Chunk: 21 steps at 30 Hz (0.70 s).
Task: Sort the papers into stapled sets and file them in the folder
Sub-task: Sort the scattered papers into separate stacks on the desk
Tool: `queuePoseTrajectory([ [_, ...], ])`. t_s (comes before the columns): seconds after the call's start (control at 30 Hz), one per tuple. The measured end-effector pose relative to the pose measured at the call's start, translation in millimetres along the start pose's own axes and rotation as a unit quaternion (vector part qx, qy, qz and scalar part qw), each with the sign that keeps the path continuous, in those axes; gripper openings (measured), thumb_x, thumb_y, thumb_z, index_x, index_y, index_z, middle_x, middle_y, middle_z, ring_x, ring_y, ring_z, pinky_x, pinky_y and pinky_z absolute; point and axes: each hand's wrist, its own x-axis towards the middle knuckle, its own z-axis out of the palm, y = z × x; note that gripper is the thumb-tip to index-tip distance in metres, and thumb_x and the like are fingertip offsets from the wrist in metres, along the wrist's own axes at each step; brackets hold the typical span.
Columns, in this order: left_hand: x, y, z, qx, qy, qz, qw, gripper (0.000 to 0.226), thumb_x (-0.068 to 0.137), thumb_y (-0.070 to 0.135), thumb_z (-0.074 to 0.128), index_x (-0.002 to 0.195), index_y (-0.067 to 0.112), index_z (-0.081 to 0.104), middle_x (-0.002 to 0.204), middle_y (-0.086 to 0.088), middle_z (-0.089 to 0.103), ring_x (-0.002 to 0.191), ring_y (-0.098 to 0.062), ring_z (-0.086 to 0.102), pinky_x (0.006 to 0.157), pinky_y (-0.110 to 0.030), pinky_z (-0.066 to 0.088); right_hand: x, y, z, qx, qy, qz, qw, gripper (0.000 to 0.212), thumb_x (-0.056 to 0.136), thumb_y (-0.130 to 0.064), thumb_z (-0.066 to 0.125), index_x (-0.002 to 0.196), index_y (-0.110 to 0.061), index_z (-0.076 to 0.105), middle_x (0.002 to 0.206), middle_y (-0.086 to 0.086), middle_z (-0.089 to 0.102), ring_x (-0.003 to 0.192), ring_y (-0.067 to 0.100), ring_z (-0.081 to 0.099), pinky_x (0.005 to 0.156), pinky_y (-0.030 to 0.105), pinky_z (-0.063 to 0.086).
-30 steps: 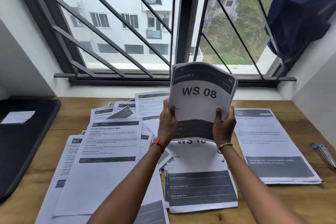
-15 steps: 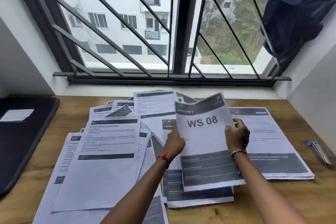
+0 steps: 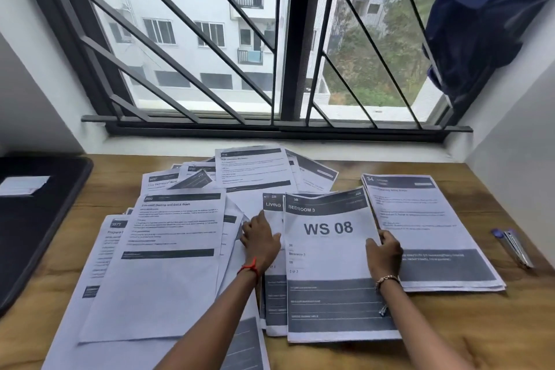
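At the middle of the counter [image 3: 495, 324] the WS 08 set [image 3: 330, 264] lies flat, its long axis running from 6 to 12 o'clock. Our right grip [image 3: 384, 251] pinches its 3 o'clock edge with curled fingers; our left grip [image 3: 260, 242] rests with straight fingers on the loose papers [image 3: 168, 279] at 9 o'clock. We judge stapling comes next: the stapler [image 3: 514, 249] lies further at 3 o'clock, nearer the right grip, while the folder [image 3: 36, 234] is far at 9 o'clock.

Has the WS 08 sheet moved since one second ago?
Yes. The WS 08 sheet came down: before it covered the window's lower bar, now it lies on other papers on the wooden desk, below that bar.
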Motion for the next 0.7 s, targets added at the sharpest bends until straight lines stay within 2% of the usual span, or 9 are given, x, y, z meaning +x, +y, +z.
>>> queuePoseTrajectory([
  [0.07,4,-1,2,-0.042,0.012,0.006,0.999,0.068,0.092,0.023,0.053,0.145,0.003,0.015,0.148,-0.014,0.029,0.136,-0.034,0.020,0.112,-0.044,0.018,-2,-3,3,0.016,-0.007,0.001,1.000,0.020,0.079,0.001,0.053,0.095,-0.001,0.065,0.099,0.019,0.068,0.084,0.030,0.059,0.072,0.028,0.043],
  [0.13,8,-3,5,-0.092,0.029,0.040,0.994,0.067,0.089,0.017,0.059,0.143,-0.001,0.022,0.143,-0.017,0.039,0.133,-0.034,0.033,0.113,-0.045,0.022,-4,-4,7,0.024,-0.015,0.001,1.000,0.022,0.080,0.002,0.052,0.099,-0.001,0.064,0.100,0.018,0.068,0.081,0.026,0.056,0.070,0.026,0.040],
  [0.2,7,-1,6,-0.158,0.017,0.082,0.984,0.059,0.086,0.009,0.061,0.138,0.002,0.034,0.134,-0.015,0.050,0.125,-0.030,0.046,0.108,-0.038,0.034,-4,-4,11,0.028,-0.023,0.001,0.999,0.023,0.081,0.001,0.052,0.101,-0.002,0.063,0.101,0.017,0.068,0.083,0.028,0.059,0.070,0.027,0.042],
  [0.27,5,2,6,-0.179,-0.001,0.111,0.978,0.052,0.084,0.003,0.062,0.132,0.006,0.042,0.128,-0.011,0.055,0.118,-0.027,0.053,0.096,-0.026,0.041,-2,-2,16,0.029,-0.027,-0.003,0.999,0.023,0.080,0.000,0.052,0.100,-0.003,0.063,0.101,0.018,0.068,0.087,0.032,0.061,0.071,0.029,0.045],
  [0.33,4,7,6,-0.187,-0.018,0.126,0.974,0.056,0.082,0.000,0.063,0.132,0.007,0.039,0.126,-0.011,0.057,0.114,-0.027,0.056,0.089,-0.021,0.042,-2,0,19,0.031,-0.025,-0.002,0.999,0.023,0.080,0.001,0.051,0.100,-0.002,0.063,0.101,0.019,0.068,0.088,0.034,0.061,0.071,0.030,0.045],
  [0.43,-1,13,12,-0.196,-0.048,0.162,0.966,0.063,0.082,-0.003,0.060,0.135,0.015,0.030,0.126,-0.009,0.057,0.112,-0.027,0.058,0.089,-0.028,0.047,-2,0,22,0.033,-0.018,-0.003,0.999,0.025,0.081,0.002,0.050,0.102,-0.001,0.062,0.104,0.019,0.067,0.091,0.035,0.061,0.073,0.029,0.044],
  [0.53,-8,17,22,-0.209,-0.050,0.195,0.957,0.064,0.083,-0.008,0.050,0.135,0.023,0.028,0.120,0.002,0.056,0.108,-0.022,0.058,0.089,-0.029,0.049,1,2,22,0.031,-0.013,-0.001,0.999,0.025,0.081,0.002,0.049,0.103,0.000,0.062,0.104,0.018,0.067,0.090,0.034,0.060,0.071,0.027,0.040],
  [0.63,-13,21,26,-0.239,-0.038,0.188,0.952,0.066,0.082,-0.008,0.047,0.130,0.035,0.029,0.116,0.006,0.055,0.097,-0.017,0.060,0.079,-0.026,0.050,2,2,21,0.023,-0.019,-0.006,1.000,0.024,0.082,0.001,0.049,0.101,0.000,0.062,0.102,0.018,0.067,0.084,0.029,0.057,0.070,0.027,0.039],
  [0.7,-15,23,22,-0.276,-0.041,0.158,0.947,0.063,0.081,-0.007,0.049,0.131,0.028,0.033,0.114,0.005,0.056,0.096,-0.016,0.061,0.074,-0.016,0.051,2,2,23,0.020,-0.027,-0.011,0.999,0.023,0.082,0.000,0.049,0.100,0.000,0.063,0.102,0.018,0.067,0.082,0.027,0.055,0.071,0.028,0.041],
])
